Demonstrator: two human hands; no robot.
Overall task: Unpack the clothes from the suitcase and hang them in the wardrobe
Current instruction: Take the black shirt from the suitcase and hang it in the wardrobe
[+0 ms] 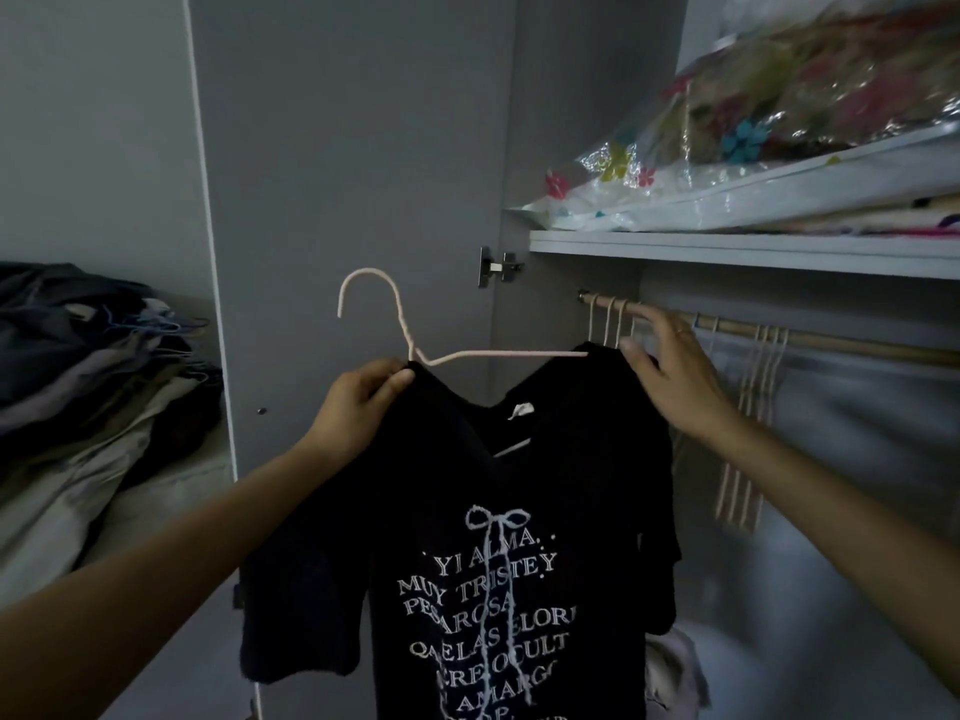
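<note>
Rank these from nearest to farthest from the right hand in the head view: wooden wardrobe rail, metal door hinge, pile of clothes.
1. Wooden wardrobe rail, at the right hand's fingers.
2. Metal door hinge, up-left.
3. Pile of clothes, far left.

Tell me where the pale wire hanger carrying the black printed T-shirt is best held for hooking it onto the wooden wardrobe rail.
Grip the pale wire hanger at its twisted neck, just below the hook, coming from the left and below, as the left hand does. The hook stands upright and free above the black printed T-shirt, so a neck grip probably leaves it clear to go over the wooden rail.
</note>
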